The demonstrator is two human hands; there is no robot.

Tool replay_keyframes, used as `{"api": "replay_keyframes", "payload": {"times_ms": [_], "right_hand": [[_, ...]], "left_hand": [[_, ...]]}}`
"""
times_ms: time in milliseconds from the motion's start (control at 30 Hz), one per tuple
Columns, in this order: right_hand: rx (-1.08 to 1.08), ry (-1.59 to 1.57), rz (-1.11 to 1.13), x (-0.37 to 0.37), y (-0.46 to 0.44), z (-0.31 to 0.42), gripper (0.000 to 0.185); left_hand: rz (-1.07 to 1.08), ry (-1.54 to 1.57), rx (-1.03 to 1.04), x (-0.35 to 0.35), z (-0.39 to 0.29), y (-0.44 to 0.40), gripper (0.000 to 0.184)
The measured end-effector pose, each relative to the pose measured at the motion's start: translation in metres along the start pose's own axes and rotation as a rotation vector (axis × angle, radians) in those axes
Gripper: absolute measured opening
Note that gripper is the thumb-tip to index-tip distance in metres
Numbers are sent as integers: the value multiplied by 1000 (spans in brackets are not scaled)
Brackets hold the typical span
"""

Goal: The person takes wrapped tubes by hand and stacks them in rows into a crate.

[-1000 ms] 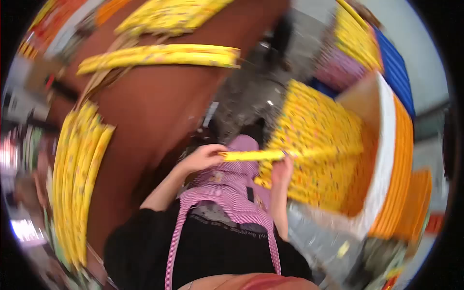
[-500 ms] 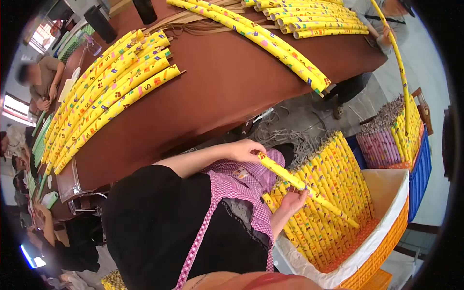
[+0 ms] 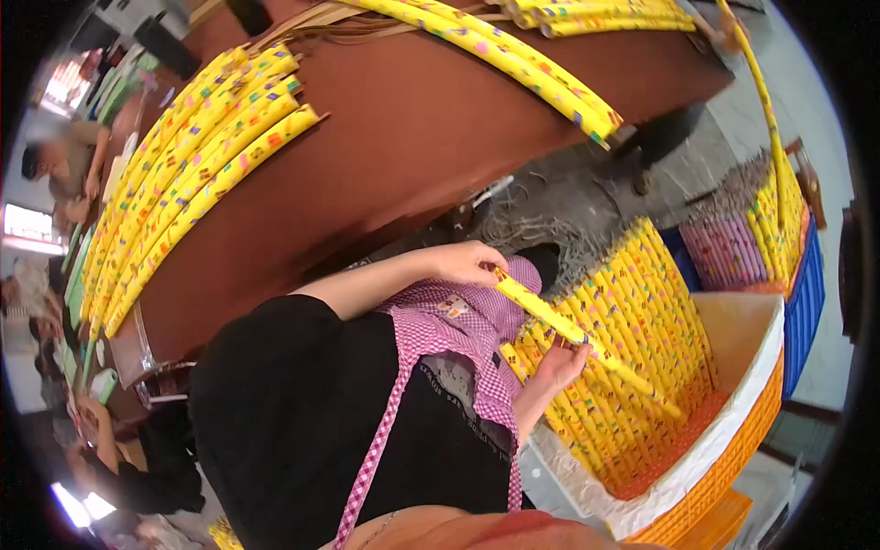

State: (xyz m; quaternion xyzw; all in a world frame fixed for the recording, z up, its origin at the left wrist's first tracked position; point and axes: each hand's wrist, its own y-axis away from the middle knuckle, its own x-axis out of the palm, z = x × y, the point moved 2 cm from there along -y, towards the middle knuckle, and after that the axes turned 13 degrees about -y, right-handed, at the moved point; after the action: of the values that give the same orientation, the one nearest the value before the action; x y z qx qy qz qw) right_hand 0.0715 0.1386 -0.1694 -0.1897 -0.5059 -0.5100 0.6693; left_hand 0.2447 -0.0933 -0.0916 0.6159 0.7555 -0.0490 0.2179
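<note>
One yellow patterned tube (image 3: 541, 312) slants across my lap, its lower end over the orange crate (image 3: 756, 431). At its upper end, my left hand (image 3: 475, 265) is closed around the tip. My right hand (image 3: 561, 365) grips the same tube farther down, with fingers wrapped round it. Rows of similar yellow tubes (image 3: 632, 321) stand packed in the crate, which has a white lining along its rim. A pink checked apron (image 3: 449, 321) lies under the held tube.
On the brown table (image 3: 385, 156) lie a fan of yellow tubes (image 3: 183, 174) and two long ones (image 3: 513, 73). A blue crate (image 3: 802, 307) with purple and yellow tubes stands at the right. Other people sit at the left; a co-worker's hand (image 3: 729, 37) holds a tube.
Since the earliest frame the view has swung, and the held tube slants down to the right instead of lying nearly level. Both hands keep hold of it.
</note>
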Motion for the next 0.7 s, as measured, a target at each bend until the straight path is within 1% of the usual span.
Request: {"api": "replay_keyframes", "payload": {"times_ms": [33,67,100,133,167,233,267,300,367,433,467,500,567,633,700], "right_hand": [[8,14,66,-6,-3,1,25],[33,20,77,-15,-5,3,24],[41,24,81,-13,-6,6,23],[21,24,37,-12,-6,8,20],[-6,17,-10,-8,-7,8,18],[-39,-4,-13,-4,-9,12,29],[-19,1,-18,-8,-13,16,27],[5,5,-19,-13,-20,20,26],[-16,-68,-24,-39,-40,22,23],[-45,-16,-100,-25,-47,32,21],[-54,0,-90,-22,-53,37,18],[-58,16,-78,-22,-60,41,16],[-76,39,-110,-30,-76,51,17],[-61,36,-84,-28,-91,60,17],[-79,31,-149,-30,-111,69,16]], "left_hand": [[-57,-6,21,1,0,-2,32],[-60,-10,27,1,0,-6,32],[-63,-34,58,0,-6,-8,31],[-57,-77,53,0,-7,-10,32],[9,66,-8,3,-5,-14,33],[74,141,-75,5,-16,-21,33],[83,197,-115,8,-19,-24,33],[57,185,-101,14,-14,-31,32],[107,273,-132,22,-13,-45,32],[107,256,-133,31,-6,-62,31],[126,325,-159,34,-6,-69,31],[167,320,-153,38,-8,-78,31],[121,347,-161,44,-11,-96,31],[80,326,-150,49,-9,-119,30],[72,335,-131,52,-1,-147,30]]}}
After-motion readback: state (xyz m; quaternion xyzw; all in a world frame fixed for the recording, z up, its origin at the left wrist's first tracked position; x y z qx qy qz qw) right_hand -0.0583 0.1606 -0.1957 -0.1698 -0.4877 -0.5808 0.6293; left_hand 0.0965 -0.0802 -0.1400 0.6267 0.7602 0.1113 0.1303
